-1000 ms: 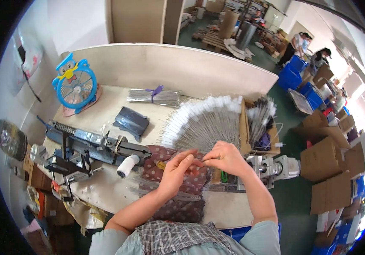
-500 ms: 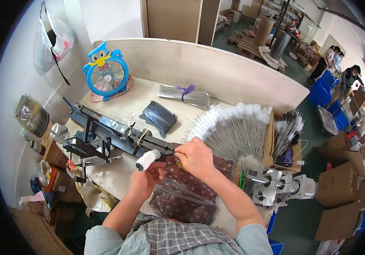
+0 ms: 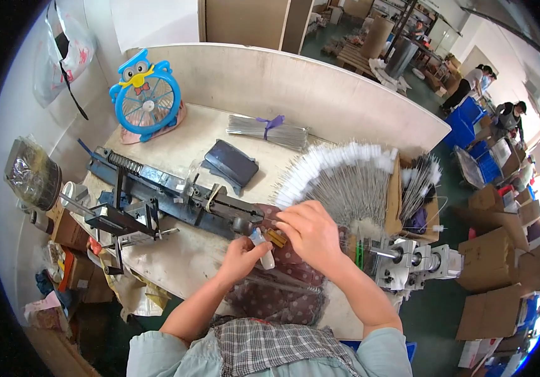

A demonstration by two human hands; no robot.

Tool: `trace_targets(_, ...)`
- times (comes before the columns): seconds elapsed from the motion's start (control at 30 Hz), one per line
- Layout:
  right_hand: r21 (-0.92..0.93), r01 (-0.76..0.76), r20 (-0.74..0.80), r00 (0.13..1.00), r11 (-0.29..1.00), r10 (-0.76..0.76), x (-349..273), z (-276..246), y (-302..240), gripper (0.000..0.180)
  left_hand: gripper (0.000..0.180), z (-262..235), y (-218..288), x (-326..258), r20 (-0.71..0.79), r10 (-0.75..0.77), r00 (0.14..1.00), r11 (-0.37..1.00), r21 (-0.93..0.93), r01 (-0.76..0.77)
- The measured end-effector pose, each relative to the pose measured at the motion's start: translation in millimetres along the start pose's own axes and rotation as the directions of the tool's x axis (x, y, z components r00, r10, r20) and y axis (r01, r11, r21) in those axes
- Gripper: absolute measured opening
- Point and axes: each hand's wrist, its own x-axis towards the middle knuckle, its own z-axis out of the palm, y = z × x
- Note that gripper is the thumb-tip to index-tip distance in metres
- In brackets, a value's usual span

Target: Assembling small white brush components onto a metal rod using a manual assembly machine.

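Observation:
My left hand (image 3: 243,259) is closed around a white, tube-like piece (image 3: 266,256) with a pale bluish upper end. It is just in front of the right end of a dark metal bench fixture (image 3: 185,200). My right hand (image 3: 313,231) comes in from the right, its fingers bent together near that same end; what they pinch, if anything, is too small to make out. A yellow block-like part (image 3: 275,237) shows between the hands. Beneath them lies a dotted brown cloth (image 3: 276,295). A round grey knob (image 3: 242,226) sits at the fixture's end.
Thin wires with white tips (image 3: 339,182) fan out behind my right hand, beside a cardboard box (image 3: 396,201). A silver machine (image 3: 408,267) stands at the right edge. Farther back are a purple-tied wire bundle (image 3: 267,131), a dark pouch (image 3: 229,164) and a blue fan (image 3: 147,103).
The white-wrapped handle no longer shows left of my left hand. That hand has moved right and now grips a white piece. My right hand has shifted slightly right, and the view has moved a little.

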Motion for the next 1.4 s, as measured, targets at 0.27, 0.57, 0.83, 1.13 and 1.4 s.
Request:
trace_targets(0.27, 0.054, -0.098, 0.052, 0.994, 0.994, 0.095, -59.9, 26.2, 14.5, 0.022, 0.020, 14.7, -5.6, 4.8, -0.013, 0.129, 0.992, 0.988, -0.083, -0.130)
trace_targets(0.57, 0.033, -0.060, 0.214, 0.976, 0.998, 0.051, -54.8, 32.5, 29.4, 0.018, 0.037, -54.4, -26.2, -11.4, -0.287, -0.087, 0.954, 0.956, -0.293, -0.001)
trace_targets(0.83, 0.006, -0.081, 0.274, 0.959, 0.997, 0.076, -47.7, 34.3, 18.9, 0.019, 0.030, -161.2, -62.7, -45.0, -0.392, -0.419, 0.819, 0.646, -0.762, -0.034)
trace_targets(1.13, -0.020, -0.094, 0.318, 0.943, 0.995, 0.095, -52.9, -9.0, 8.4, 0.017, 0.016, -143.1, -69.2, -36.5, -0.519, -0.374, 0.768, 0.657, -0.733, -0.176)
trace_targets(1.4, -0.066, -0.141, 0.021, 0.990, 0.988, 0.143, -33.7, -44.4, 28.0, 0.017, 0.012, 22.6, 15.5, -27.5, 0.006, -0.067, 0.998, 0.798, -0.600, 0.057)
